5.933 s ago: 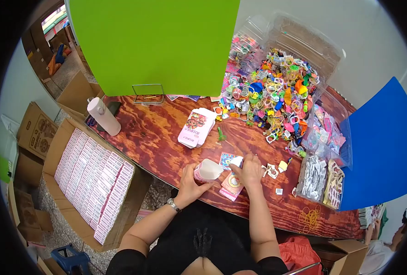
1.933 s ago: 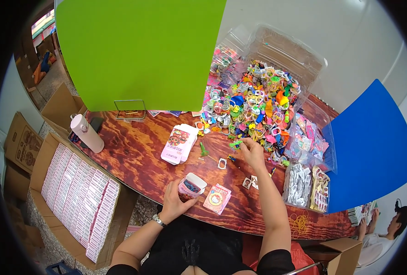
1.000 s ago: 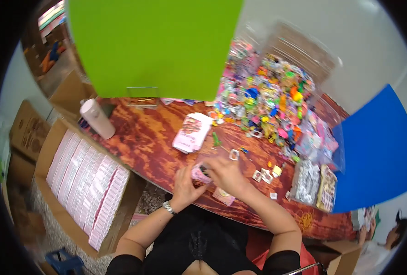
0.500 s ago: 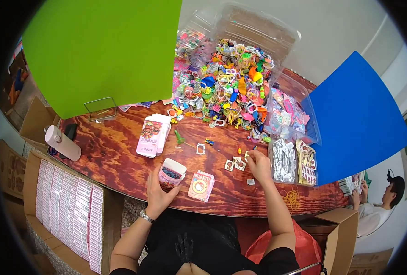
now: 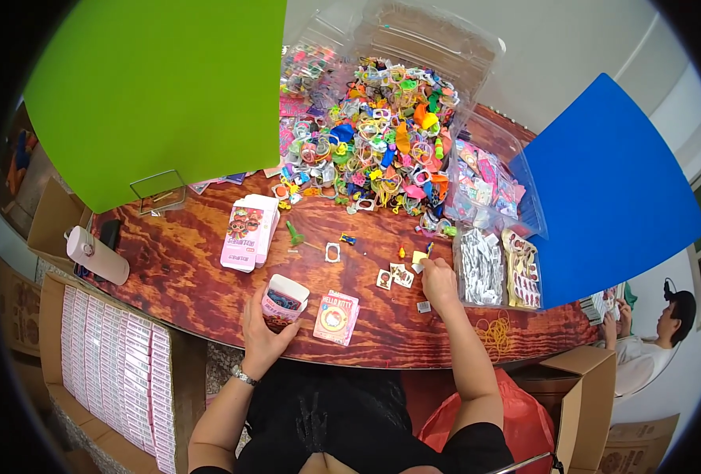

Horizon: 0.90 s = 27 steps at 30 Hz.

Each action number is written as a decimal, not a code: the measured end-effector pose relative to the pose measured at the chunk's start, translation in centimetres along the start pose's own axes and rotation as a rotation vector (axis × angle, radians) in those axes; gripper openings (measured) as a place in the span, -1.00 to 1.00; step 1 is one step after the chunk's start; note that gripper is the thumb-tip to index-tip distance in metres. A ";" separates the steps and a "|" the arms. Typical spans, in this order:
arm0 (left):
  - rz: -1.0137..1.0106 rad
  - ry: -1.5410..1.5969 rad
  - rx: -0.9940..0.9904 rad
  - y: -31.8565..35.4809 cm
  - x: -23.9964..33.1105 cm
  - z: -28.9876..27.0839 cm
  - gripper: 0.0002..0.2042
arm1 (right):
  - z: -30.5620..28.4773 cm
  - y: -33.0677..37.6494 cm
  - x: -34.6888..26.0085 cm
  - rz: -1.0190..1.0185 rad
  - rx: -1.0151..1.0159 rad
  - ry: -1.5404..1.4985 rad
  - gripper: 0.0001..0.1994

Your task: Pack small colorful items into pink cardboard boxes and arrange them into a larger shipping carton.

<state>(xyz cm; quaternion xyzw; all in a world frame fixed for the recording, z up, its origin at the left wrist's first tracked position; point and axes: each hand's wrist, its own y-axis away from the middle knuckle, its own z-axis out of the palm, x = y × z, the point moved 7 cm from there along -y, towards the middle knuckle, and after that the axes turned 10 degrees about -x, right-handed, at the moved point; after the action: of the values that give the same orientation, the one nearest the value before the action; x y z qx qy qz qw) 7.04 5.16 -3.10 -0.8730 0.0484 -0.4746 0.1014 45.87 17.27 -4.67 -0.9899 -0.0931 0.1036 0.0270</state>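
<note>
My left hand [image 5: 265,330] is wrapped round an upright pink carton [image 5: 278,317] with its top open and dark, colourful contents showing inside. To the right of it lies a small stack of pink printed cards [image 5: 335,319]. My right hand [image 5: 440,287] is closed at the fingertips on a small yellow square piece [image 5: 420,257], just above the tabletop. Beside those fingers lie several small picture squares [image 5: 401,275], a small red piece [image 5: 402,253] and a small silvery packet [image 5: 423,306]. A white-framed trinket [image 5: 332,252] and a green toy [image 5: 295,234] lie farther left.
A big heap of colourful trinkets [image 5: 390,146] covers the table's back. At right are clear bins of white sachets [image 5: 481,268] and a blue board [image 5: 611,205]. Flat pink cartons [image 5: 244,235], a green board [image 5: 157,95], a bottle [image 5: 101,257] and a box of packed cartons [image 5: 109,363] stand left.
The whole view has shifted a little, so things sit slightly up and left. My right hand has moved slightly at the small pieces, where the yellow square shows more clearly. My left hand keeps the carton.
</note>
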 end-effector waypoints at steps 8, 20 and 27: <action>0.004 -0.032 -0.010 0.2 -0.5 0.2 -0.14 | -0.7 -1.2 -1.2 -0.206 0.046 0.108 -0.56; 0.023 -0.051 -0.003 0.3 -0.4 0.2 -0.14 | 0.1 -3.1 -0.6 -0.313 -0.160 0.366 -0.67; 0.033 -0.046 -0.015 0.2 -0.5 0.1 -0.13 | -1.7 -4.2 0.9 -0.226 -0.193 -0.045 -0.85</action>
<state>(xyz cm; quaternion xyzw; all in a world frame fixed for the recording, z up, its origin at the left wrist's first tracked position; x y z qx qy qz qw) 6.89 5.03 -3.63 -0.8834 0.0640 -0.4525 0.1036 46.38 21.55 -2.88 -0.9686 -0.2138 0.1125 -0.0591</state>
